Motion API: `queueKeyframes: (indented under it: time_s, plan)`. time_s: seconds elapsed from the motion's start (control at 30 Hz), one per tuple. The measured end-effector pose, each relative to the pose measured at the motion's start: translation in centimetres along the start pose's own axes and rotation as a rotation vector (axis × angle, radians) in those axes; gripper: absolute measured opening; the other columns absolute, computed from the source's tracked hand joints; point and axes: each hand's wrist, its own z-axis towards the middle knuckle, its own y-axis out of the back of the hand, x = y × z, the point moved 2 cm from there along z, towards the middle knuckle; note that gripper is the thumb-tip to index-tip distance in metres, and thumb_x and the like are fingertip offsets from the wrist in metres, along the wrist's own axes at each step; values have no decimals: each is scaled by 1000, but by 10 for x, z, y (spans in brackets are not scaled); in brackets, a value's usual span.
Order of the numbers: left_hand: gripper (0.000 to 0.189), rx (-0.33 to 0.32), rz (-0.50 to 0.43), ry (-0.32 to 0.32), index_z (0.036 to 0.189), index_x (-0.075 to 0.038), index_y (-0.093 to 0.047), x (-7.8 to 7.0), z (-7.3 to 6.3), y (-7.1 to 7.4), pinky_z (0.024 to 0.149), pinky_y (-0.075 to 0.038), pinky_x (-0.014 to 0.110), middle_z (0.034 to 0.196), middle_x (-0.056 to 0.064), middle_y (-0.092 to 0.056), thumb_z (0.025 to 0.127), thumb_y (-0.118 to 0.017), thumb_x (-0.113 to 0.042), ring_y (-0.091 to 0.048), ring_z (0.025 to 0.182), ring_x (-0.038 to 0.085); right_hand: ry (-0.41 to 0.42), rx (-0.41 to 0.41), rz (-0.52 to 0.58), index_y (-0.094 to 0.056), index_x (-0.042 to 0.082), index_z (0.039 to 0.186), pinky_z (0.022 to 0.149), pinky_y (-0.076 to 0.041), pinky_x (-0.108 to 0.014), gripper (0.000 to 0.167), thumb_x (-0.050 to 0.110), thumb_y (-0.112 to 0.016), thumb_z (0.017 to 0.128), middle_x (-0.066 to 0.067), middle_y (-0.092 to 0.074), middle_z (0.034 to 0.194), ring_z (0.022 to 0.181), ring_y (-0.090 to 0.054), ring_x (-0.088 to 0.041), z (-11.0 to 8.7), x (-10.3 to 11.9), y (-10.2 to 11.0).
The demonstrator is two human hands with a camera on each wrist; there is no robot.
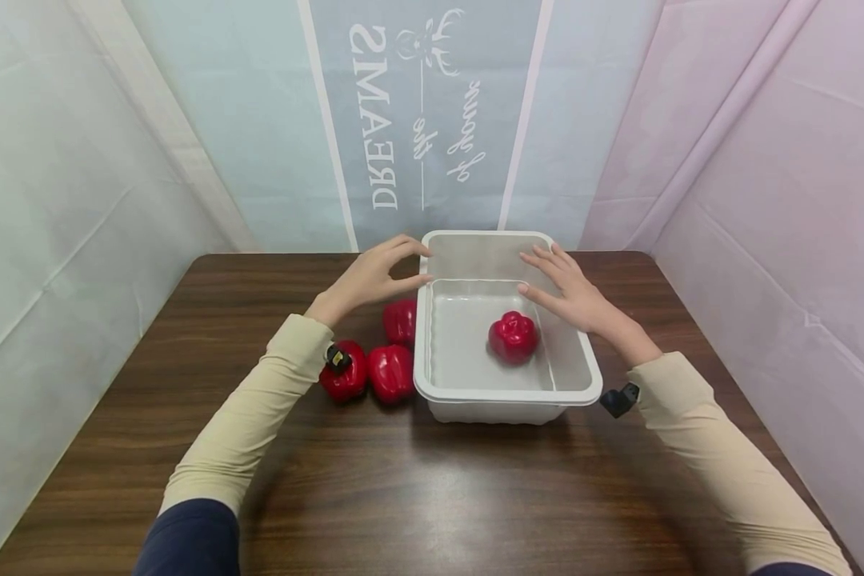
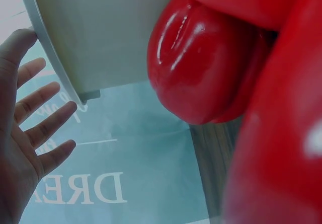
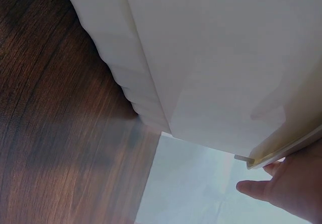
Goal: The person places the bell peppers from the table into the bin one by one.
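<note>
A white rectangular plastic bin (image 1: 507, 396) stands on the table with one glossy red bell pepper (image 1: 514, 338) on its floor. My left hand (image 1: 374, 272) is at the bin's left rim, thumb and fingertips right at the edge, fingers spread and holding nothing. My right hand (image 1: 572, 292) reaches over the right rim, fingers extended above the inside. Beside the bin's left wall lie three more red bell peppers: one against the wall (image 1: 399, 322), one in front of it (image 1: 391, 374), and one (image 1: 344, 372) partly behind the left wrist's camera.
The dark wood-grain table (image 1: 446, 496) extends in front of the bin and to both sides. A pale blue printed cloth (image 1: 425, 112) hangs behind the table's far edge. White fabric walls (image 1: 785, 184) close in the sides.
</note>
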Motion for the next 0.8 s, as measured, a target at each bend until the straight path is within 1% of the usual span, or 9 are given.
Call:
queueKeyframes:
  time_s: [0.13, 0.27, 0.47, 0.63, 0.8]
  plan:
    - [38, 12, -2, 7, 117, -20, -59, 1, -2, 1, 97, -41, 30, 113, -6, -56, 84, -67, -35, -53, 109, 10, 0, 1, 0, -34, 17, 144, 109, -4, -61, 63, 47, -51, 91, -14, -19, 152, 143, 3, -27, 0, 0, 0]
    - [41, 17, -8, 14, 118, -17, -59, 2, -3, 1, 97, -41, 31, 115, -7, -56, 84, -65, -40, -53, 111, 15, 5, 1, 1, -33, 17, 144, 109, -4, -61, 63, 47, -51, 91, -15, -19, 152, 143, 3, -28, 0, 0, 0]
    - [46, 22, -7, 23, 119, -15, -60, 3, -4, 2, 98, -41, 30, 115, -7, -56, 84, -63, -44, -53, 111, 11, -1, 8, 0, -33, 17, 144, 108, -5, -62, 63, 46, -50, 91, -15, -19, 152, 143, 3, -28, -1, 0, 1]
    - [45, 25, -6, 36, 118, -17, -59, 3, -5, 3, 98, -41, 30, 115, -4, -57, 84, -63, -45, -53, 112, 12, -1, 4, 2, -33, 17, 144, 108, -4, -62, 63, 46, -51, 91, -15, -19, 153, 143, 3, -28, -1, 0, 1]
    - [44, 32, -15, 50, 119, -18, -59, 3, -7, 6, 99, -40, 30, 117, -1, -58, 84, -63, -45, -51, 114, 10, 0, 3, -1, -33, 17, 144, 108, -5, -62, 63, 46, -50, 91, -15, -19, 153, 143, 3, -27, -2, -1, 1]
